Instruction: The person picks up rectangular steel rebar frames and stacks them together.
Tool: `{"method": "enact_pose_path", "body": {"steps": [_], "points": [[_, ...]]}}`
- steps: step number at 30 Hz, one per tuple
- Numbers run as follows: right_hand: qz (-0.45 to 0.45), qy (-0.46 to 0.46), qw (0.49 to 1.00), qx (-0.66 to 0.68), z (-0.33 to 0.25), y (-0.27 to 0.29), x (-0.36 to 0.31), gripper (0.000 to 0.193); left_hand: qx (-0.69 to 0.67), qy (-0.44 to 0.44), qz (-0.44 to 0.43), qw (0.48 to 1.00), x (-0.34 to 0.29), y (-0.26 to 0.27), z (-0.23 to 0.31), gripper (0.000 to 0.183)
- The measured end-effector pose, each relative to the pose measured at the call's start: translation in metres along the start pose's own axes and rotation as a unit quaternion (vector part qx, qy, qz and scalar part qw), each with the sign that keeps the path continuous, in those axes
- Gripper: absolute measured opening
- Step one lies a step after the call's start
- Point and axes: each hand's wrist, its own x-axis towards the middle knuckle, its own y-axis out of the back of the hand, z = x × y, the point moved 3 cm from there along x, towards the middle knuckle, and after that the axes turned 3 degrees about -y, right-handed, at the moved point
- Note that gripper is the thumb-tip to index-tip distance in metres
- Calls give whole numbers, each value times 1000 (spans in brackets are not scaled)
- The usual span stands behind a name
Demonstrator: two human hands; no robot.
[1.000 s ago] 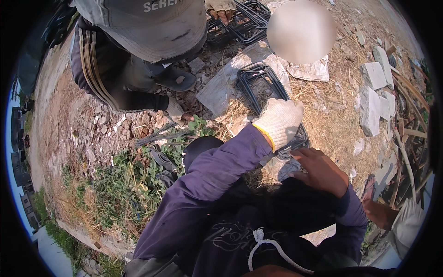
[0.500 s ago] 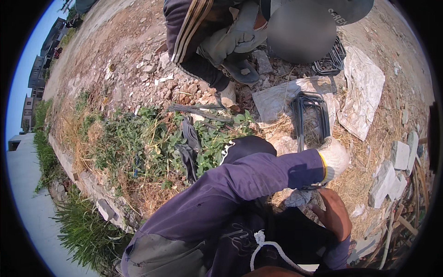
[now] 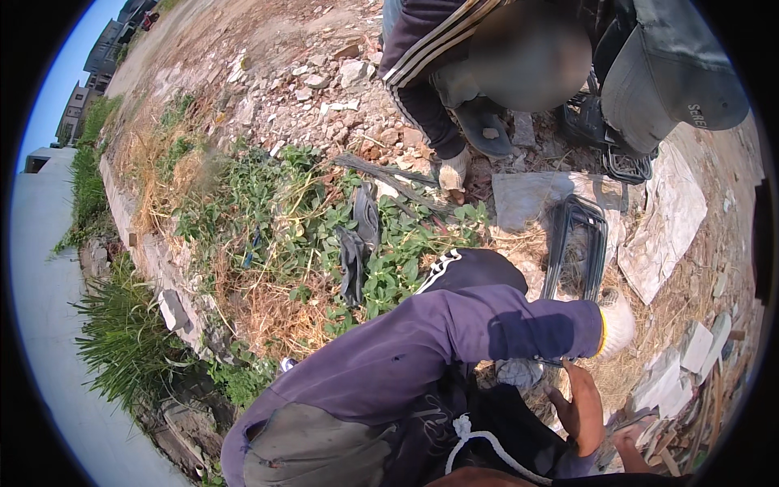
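Observation:
A bundle of dark steel rebar stirrups (image 3: 599, 223), bent into rectangles, lies on the straw in front of me. My left hand (image 3: 617, 326), in a white knitted glove with a yellow cuff, is at the bundle's near right side. Its fingers are hidden from view, and my purple sleeve covers part of the stirrups. My right hand (image 3: 581, 408) is bare and lower down. Its index finger reaches to the near end of the steel, with the thumb held apart. Opposite me a co-worker bends forward, one gloved hand (image 3: 453, 173) beside a bundle of thin wire (image 3: 385, 170).
Pale sacking (image 3: 665, 231) lies beyond the stirrups, with more stirrups (image 3: 627, 166) by the co-worker. Green plants and a dark cloth (image 3: 357, 243) are at left. Broken slabs (image 3: 677, 369) and sticks lie at right. A bare limb (image 3: 633, 442) shows at lower right.
My view has shifted, so the ground and stirrups sit further right and lower. The co-worker's head and cap have come lower. Both my hands stay at the stirrups.

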Motion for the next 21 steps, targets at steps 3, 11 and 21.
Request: {"method": "enact_pose_path", "body": {"steps": [3,11,21], "points": [[-7,3,1000,-8,-1,-1,2,60,-12,-4,-27,1000,-3,4,-1,30],[-34,13,999,9,4,-8,3,53,-32,24,82,996,-6,-16,0,28],[-36,-2,999,0,-6,0,3,54,-19,-2,25,1000,-3,-18,2,26]]}}
